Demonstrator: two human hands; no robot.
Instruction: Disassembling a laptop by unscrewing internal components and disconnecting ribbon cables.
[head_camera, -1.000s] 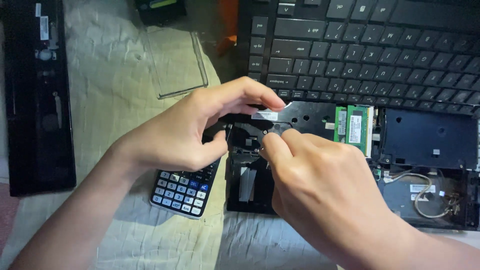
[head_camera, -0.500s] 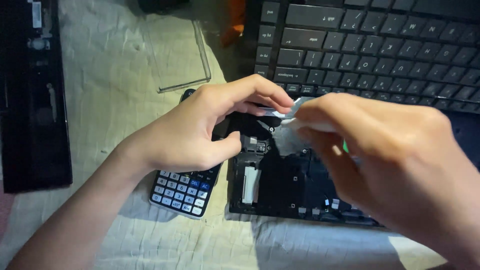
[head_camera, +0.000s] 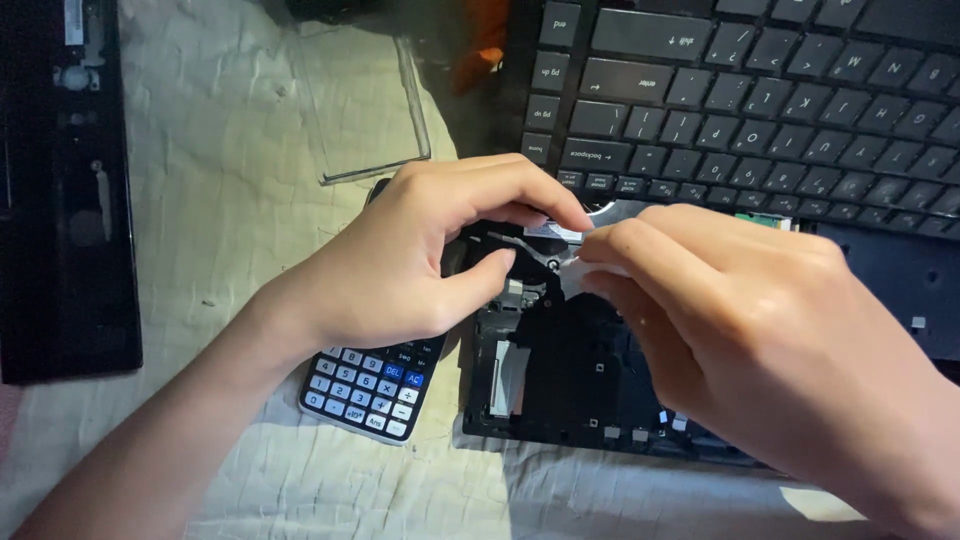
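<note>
Two hands (head_camera: 600, 290), calculator (head_camera: 365, 390) beside opened laptop (head_camera: 570, 390)

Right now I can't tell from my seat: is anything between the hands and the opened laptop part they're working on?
Nothing visible. Left hand and right hand both meet on the laptop base, fingertips pinching a small pale piece.

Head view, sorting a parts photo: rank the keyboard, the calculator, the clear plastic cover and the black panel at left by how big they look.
1. Keyboard, cut off by the frame.
2. Black panel, also cut off.
3. Clear plastic cover.
4. Calculator, unsure: the left hand hides much of it.
</note>
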